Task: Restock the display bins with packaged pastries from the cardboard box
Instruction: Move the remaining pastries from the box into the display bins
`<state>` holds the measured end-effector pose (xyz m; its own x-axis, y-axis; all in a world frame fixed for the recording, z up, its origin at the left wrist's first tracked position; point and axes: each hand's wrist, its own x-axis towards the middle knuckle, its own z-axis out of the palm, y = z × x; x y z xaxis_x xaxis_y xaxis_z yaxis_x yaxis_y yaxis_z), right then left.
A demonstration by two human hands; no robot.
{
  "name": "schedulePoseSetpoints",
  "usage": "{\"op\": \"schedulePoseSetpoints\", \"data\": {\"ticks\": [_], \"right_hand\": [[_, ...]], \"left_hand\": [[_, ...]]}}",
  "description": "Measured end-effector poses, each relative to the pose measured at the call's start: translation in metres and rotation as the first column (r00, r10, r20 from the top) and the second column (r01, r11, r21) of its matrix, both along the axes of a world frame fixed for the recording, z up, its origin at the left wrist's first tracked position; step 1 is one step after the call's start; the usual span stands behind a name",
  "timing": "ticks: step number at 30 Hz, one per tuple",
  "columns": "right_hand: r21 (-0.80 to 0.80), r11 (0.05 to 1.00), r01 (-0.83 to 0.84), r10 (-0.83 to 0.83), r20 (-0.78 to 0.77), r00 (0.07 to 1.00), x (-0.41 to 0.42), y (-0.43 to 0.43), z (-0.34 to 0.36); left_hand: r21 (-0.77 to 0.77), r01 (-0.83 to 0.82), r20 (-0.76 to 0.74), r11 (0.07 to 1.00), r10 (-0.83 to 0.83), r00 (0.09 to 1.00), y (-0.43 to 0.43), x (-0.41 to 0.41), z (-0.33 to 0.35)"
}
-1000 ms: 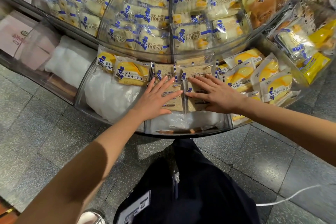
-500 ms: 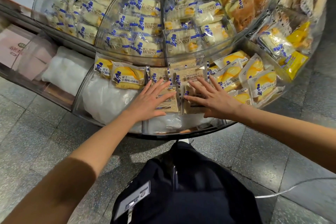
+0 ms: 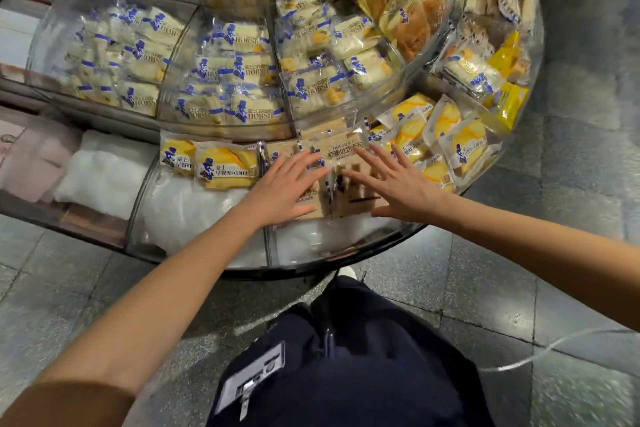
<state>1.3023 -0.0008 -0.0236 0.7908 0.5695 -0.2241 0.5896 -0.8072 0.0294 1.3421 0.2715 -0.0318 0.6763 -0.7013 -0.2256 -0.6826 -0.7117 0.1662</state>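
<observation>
Brown packaged toast pastries (image 3: 343, 149) lie in the middle compartment of the lower clear display bin (image 3: 311, 263). My left hand (image 3: 284, 191) rests flat on the left stack with its fingers straight and spread. My right hand (image 3: 394, 184) lies flat on the right stack, fingers also spread. Both hands press the packs down and hold nothing. No cardboard box is in view.
Yellow pastry packs (image 3: 225, 163) sit in the bin's left compartment over white padding (image 3: 187, 204). More yellow packs (image 3: 450, 139) fill the right compartment. An upper clear tier (image 3: 242, 128) holds blue-and-white packs. A grey tiled floor (image 3: 519, 305) lies below.
The view has swung left and tilted, so the bins appear shifted right. Both hands stay flat on the brown packs, with the right hand drawn back a little toward the bin's front.
</observation>
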Motion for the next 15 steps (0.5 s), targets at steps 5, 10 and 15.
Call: {"op": "schedulePoseSetpoints", "data": {"ticks": [5, 10, 15], "right_hand": [[0.089, 0.952, 0.294, -0.292, -0.04, 0.956, -0.029, 0.002, 0.036], [0.226, 0.816, 0.532, -0.55, 0.02, 0.835, -0.1, 0.007, 0.063], [0.247, 0.629, 0.737, -0.766, 0.033, 0.643, -0.198, 0.022, 0.073]], "left_hand": [[-0.081, 0.152, 0.053, 0.985, -0.148, 0.987, -0.012, 0.024, 0.027], [-0.126, 0.402, 0.161, 0.907, -0.382, 0.91, -0.037, 0.025, 0.053], [-0.167, 0.684, 0.3, 0.71, -0.624, 0.721, -0.074, -0.016, 0.059]]}}
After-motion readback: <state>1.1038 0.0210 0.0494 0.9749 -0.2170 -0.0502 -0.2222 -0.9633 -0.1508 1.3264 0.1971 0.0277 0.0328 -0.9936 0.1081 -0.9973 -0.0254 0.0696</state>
